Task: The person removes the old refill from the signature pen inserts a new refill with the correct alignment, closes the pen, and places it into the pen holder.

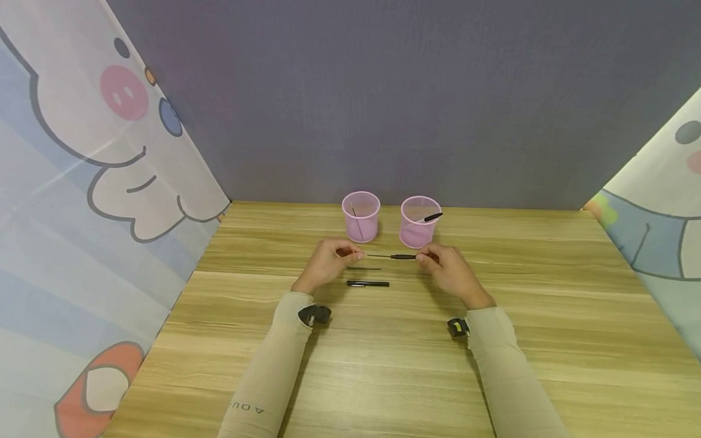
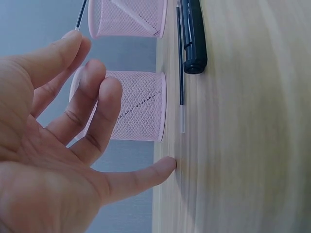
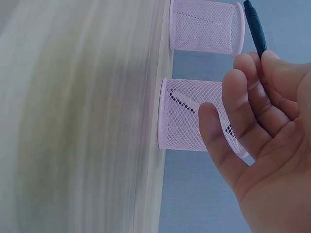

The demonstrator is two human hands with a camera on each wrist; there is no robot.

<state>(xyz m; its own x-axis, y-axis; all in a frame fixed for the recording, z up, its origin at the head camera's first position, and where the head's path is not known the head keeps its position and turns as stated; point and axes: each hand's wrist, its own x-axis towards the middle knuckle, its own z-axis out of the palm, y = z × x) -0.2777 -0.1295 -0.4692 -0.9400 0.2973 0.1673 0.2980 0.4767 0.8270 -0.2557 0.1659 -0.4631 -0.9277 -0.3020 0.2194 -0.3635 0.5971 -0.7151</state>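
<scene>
**Holding a refill and a tube level between two hands**

Stretching the thin refill [image 1: 378,255] and the black tube [image 1: 404,257] end to end just above the table [image 1: 414,376], in front of the left cup [image 1: 353,231] and the right cup [image 1: 410,237]. Running left to right along one long axis, roughly parallel to the table's far edge. Pointing the refill's pale end leftward, the tube rightward. Pinching the refill between thumb and forefinger of the left hand [image 1: 328,261], with the other fingers spreading loosely. Pinching the tube between thumb and fingertips of the right hand [image 1: 450,272].

Hiding both outer ends under fingertips; being too small at the join to make out any fit. Running off the top edge in both wrist views.

Seeing a spare refill [image 1: 365,268] lying parallel on the near side, then a glossy, round-ended black barrel [image 1: 371,284] with a clip. Making out a dark rod [image 1: 358,224] dimly through the left cup's pink mesh. Leaning a black-ended stick [image 1: 434,217] over the right cup's rim, toward the right. Showing streaked wood grain across the table, flat grey on the wall [image 1: 419,86].
</scene>
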